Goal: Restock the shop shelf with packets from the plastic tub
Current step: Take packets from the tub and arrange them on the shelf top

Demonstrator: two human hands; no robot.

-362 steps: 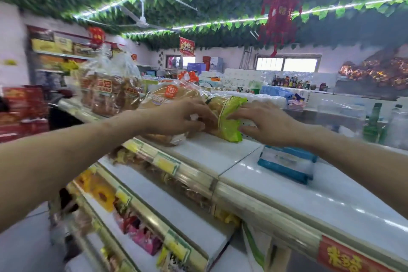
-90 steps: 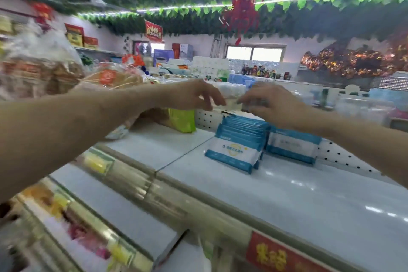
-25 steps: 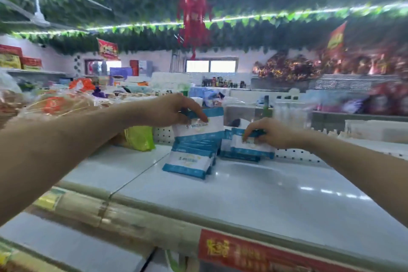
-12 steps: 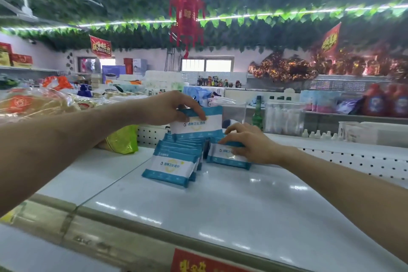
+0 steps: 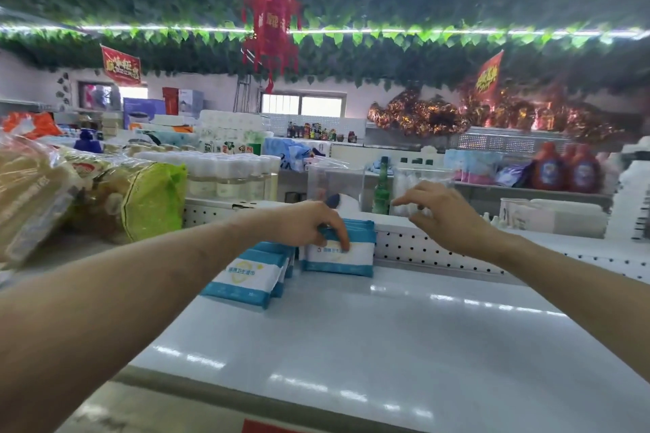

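**Left hand (image 5: 309, 221) on a packet, right hand (image 5: 443, 218) free above the shelf**

Both hands reach out ahead of me over the white shelf (image 5: 387, 344). From where I watch, my left hand is near 12 o'clock on the shelf top. Its fingers curl down over the top edge of a blue-and-white packet (image 5: 346, 257) and grip it there; the thumb is hidden behind. That packet stands upright on the shelf, close against the perforated back panel (image 5: 439, 251), though I cannot tell whether the two touch.

Just beside it, at its 9 o'clock, a row of packets (image 5: 246, 274) of the same kind leans back one on another, and the front one tilts face up toward me.

My right hand hangs in the air at 3 o'clock from the left, above the back panel and apart from the packets. Its fingers are loosely spread and slightly bent, and it holds nothing.

Farther along the shelf at 9 o'clock lies a green bag (image 5: 154, 200), with bread bags (image 5: 31, 193) beyond it at the frame edge. A green bottle (image 5: 381, 190) stands behind the back panel at 12 o'clock, between my hands. A red lantern (image 5: 271, 25) hangs from the leaf-covered ceiling above.
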